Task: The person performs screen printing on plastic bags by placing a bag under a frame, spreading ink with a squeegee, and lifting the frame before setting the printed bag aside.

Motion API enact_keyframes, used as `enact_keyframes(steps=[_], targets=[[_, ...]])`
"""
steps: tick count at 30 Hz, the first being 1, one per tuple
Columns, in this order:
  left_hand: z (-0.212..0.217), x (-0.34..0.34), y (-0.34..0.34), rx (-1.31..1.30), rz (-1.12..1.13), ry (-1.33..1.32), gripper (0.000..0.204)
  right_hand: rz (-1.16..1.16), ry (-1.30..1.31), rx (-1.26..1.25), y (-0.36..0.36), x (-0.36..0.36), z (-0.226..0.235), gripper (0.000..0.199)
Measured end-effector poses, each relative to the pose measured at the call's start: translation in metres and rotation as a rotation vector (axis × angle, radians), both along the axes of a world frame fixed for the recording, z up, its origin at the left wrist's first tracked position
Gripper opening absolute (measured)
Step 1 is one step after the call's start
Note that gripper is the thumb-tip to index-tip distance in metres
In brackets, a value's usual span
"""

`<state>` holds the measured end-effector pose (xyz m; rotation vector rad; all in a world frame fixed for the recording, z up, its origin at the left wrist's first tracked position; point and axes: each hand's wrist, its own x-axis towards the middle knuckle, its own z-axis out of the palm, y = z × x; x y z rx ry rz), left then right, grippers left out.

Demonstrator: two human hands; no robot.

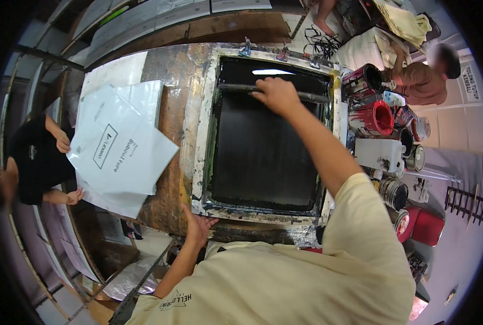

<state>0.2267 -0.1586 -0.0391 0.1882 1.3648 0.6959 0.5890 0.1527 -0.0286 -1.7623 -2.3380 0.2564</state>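
Observation:
My right hand is closed around the middle of a dark squeegee. The squeegee lies crosswise near the far end of a screen printing frame. Glossy black ink covers the mesh, and a bright light reflects off it beyond the squeegee. At the frame's near left corner is my left hand, thumb and fingers apart, beside or against the edge. Hinge clamps stand along the frame's far side. My left hand appears to hold nothing.
White printed plastic sheets are stacked left on the stained table, with a co-worker's hands at them. Ink cans and a white jug crowd the right. Another person is at the far right. Metal racks stand left.

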Motion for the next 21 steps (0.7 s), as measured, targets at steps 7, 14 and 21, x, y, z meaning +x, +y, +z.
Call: enact_keyframes(steps=[7, 14, 21], targets=[[0.008, -0.011, -0.015, 0.059, -0.007, -0.033, 0.125, -0.049, -0.054, 0.099, -0.009, 0.005, -0.011, 0.037], [0.011, -0.027, -0.019, 0.198, -0.101, -0.174, 0.116, -0.071, -0.015, 0.158, -0.190, -0.058, 0.007, 0.034], [0.057, -0.029, -0.014, 0.359, -0.155, -0.329, 0.118, -0.080, -0.038, -0.037, -0.328, -0.113, 0.101, 0.033]])
